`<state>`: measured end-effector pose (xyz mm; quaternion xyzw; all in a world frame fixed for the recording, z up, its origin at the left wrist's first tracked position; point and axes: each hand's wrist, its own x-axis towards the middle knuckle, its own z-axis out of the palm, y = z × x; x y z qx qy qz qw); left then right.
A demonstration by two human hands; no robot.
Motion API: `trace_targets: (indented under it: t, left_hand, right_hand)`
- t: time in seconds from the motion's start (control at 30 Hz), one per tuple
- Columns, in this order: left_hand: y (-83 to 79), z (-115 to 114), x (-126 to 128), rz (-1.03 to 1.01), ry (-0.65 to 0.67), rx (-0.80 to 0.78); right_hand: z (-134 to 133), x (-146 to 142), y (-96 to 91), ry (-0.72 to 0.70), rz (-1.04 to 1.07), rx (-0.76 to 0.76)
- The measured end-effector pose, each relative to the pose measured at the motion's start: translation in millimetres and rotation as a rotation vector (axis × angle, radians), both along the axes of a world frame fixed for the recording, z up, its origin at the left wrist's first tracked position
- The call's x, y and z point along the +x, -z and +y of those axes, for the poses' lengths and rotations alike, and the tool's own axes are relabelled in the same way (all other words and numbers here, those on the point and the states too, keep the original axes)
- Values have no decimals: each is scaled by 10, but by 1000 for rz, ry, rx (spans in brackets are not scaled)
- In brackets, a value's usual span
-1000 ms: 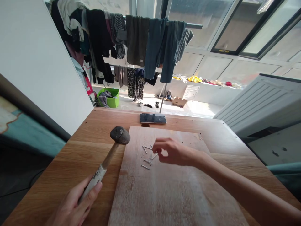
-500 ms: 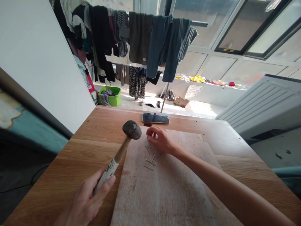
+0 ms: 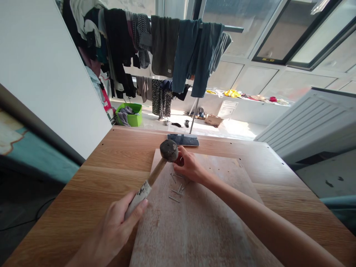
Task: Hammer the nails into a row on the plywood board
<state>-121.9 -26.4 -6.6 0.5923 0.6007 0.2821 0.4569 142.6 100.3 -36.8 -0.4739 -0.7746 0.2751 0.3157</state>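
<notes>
My left hand is wrapped around the white grip of a rubber mallet. The mallet's dark head is raised over the far left part of a worn wooden board, right beside the fingers of my right hand. Those fingers are pinched together low over the board. The mallet head partly covers the fingertips, so whatever they hold is hidden. Several loose nails lie on the board just nearer than my right hand.
A phone lies on the wooden table beyond the board. A white panel stands at the left. Past the table are hanging clothes, a green basket and a white ribbed unit at the right.
My left hand has moved the mallet to the right, and its head now overlaps the fingertips of my right hand. My right hand has stayed in nearly the same place.
</notes>
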Motion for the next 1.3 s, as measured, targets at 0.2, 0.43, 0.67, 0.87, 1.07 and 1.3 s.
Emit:
trace_targets:
  t: [0.2, 0.43, 0.67, 0.87, 1.07, 1.3]
  left_hand:
    - [5, 26, 86, 94, 99, -49]
    - [1, -41, -23, -35, 30, -76]
    - [44, -30, -16, -27, -6, -82]
    - [35, -74, -26, -32, -17, -88]
    - [-4, -71, 32, -30, -24, -82]
    - [-2, -72, 72, -56, -4, -89]
  right_hand:
    - [-29, 64, -54, 35, -67, -10]
    - [-212, 276, -423, -11, -273, -101]
    - [-336, 156, -440, 3, -395, -113]
    - [-81, 285, -315, 13, -218, -50]
    - [-5, 333, -133, 16, -46, -3]
    - [-56, 310, -72, 5, -4, -22]
